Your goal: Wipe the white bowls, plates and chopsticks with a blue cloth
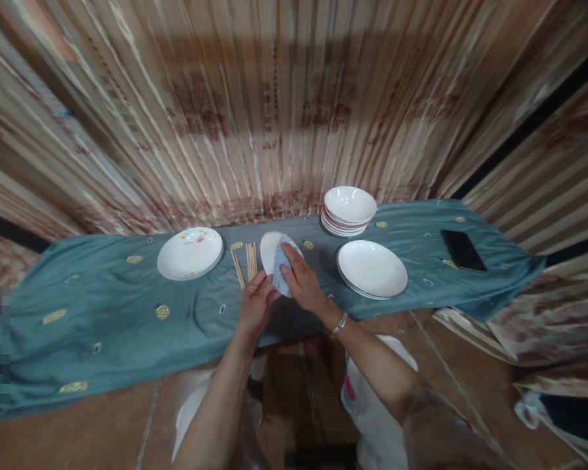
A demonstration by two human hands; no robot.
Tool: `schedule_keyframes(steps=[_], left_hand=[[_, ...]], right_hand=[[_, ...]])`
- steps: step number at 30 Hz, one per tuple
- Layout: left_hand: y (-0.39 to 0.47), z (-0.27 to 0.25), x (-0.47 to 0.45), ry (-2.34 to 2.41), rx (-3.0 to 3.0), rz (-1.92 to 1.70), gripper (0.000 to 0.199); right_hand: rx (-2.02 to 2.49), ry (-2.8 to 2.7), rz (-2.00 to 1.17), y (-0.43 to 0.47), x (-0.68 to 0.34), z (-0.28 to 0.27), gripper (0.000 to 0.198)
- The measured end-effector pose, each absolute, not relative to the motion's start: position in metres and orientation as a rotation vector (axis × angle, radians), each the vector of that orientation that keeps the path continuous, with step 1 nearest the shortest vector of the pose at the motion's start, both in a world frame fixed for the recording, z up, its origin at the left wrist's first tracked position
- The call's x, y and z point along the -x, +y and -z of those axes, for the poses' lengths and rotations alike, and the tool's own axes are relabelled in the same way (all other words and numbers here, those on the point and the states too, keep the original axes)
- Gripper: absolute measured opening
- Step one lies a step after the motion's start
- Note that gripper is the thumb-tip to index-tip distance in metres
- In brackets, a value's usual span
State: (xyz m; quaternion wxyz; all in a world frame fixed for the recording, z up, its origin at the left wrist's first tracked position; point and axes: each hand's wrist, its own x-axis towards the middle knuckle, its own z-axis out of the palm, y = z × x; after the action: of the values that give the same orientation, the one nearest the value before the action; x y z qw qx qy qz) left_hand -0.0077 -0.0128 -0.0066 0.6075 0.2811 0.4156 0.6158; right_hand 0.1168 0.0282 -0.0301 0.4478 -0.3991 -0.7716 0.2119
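Pleated, patterned curtains (pixel 284 98) hang behind a bench (pixel 191 349) draped in teal fabric (pixel 112 287). Over its middle, just beside some chopsticks (pixel 251 261), the person's left hand (pixel 255 301) has its grip closed on the near rim of a white dish (pixel 268 249), while the right hand's (pixel 302 281) grip holds a blue cloth (pixel 279 260) against the dish. The dish looks stiff, fairly light, smooth and likely breakable; its rim seems the surest hold. The cloth looks soft.
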Motion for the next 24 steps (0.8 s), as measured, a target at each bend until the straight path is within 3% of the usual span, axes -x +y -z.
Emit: schedule_keyframes(steps=[24], left_hand=[[-0.012, 0.004, 0.008, 0.921, -0.664, -1.439, 0.034]], right_hand=[[1.191, -1.758, -0.581, 0.035, -0.132, 0.052, 0.050]])
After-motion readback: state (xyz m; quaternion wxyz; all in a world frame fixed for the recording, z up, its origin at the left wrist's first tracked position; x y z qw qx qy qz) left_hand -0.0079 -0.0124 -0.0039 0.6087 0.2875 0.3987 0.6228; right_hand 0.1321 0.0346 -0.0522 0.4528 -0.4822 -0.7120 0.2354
